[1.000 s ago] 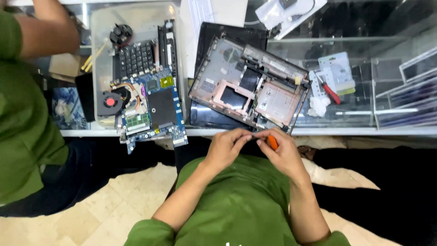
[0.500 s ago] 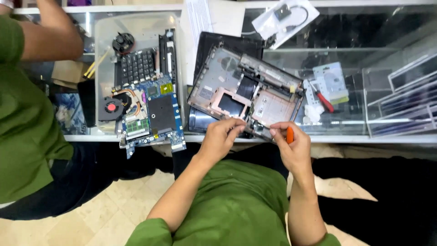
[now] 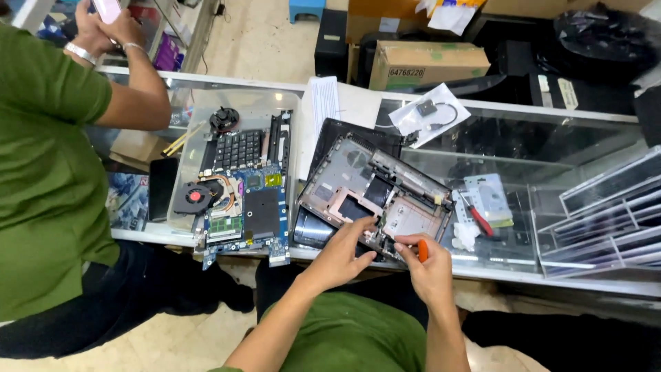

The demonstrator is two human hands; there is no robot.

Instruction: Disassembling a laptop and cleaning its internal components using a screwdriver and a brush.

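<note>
The right hand is curled tight around an orange-handled screwdriver, whose handle stands roughly upright at the near edge of an open laptop base. The left hand has its fingers loosely extended, tips touching that near edge. The base lies tilted, its long axis running from upper left to lower right, on a glass counter beside a blue motherboard; cardboard boxes stand on the floor beyond
</note>
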